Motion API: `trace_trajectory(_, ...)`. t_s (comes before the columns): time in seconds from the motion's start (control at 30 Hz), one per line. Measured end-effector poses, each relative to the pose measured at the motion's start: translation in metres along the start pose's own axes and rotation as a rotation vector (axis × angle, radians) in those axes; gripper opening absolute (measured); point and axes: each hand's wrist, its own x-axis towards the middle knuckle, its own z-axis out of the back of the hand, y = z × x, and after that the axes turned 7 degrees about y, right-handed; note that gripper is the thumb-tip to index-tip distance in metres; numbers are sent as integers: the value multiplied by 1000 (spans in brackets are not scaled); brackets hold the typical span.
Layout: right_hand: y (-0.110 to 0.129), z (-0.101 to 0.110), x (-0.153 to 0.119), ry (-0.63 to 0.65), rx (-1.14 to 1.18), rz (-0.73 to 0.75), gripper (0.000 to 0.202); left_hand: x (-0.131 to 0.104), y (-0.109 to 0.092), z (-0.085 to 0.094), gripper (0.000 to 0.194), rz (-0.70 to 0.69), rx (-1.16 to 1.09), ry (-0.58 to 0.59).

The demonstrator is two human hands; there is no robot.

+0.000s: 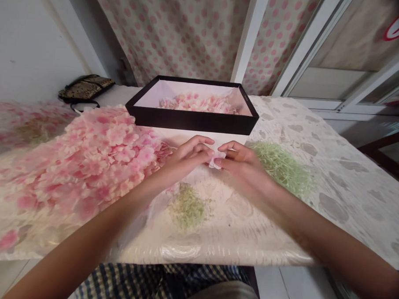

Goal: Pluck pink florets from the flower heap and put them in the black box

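Dotted curtain [187, 34] beyond tablecloth [343, 191] with pink flowers [109, 163].

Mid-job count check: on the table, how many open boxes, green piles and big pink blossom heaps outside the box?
Open box: 1
Green piles: 2, a smaller pile and a larger pile
Big pink blossom heap: 1
Total: 4

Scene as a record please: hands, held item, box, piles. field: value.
left hand: fingertips on pale petal piece
right hand: pinching same piece
black-rimmed box: beyond hands; pink flowers inside
pink flower pile: on table, left
larger green strand pile: right
smaller green strand pile: nearer the person, between forearms
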Motion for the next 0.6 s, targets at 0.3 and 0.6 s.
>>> trace_trajectory(0.3,0,3,-1,70,-5,20,35,-1,-3,-2,38,6,-61,27)
trace_trajectory(0.6,0,2,-1,79,-42,62,38,-2,0,-5,34,-42,14,53)
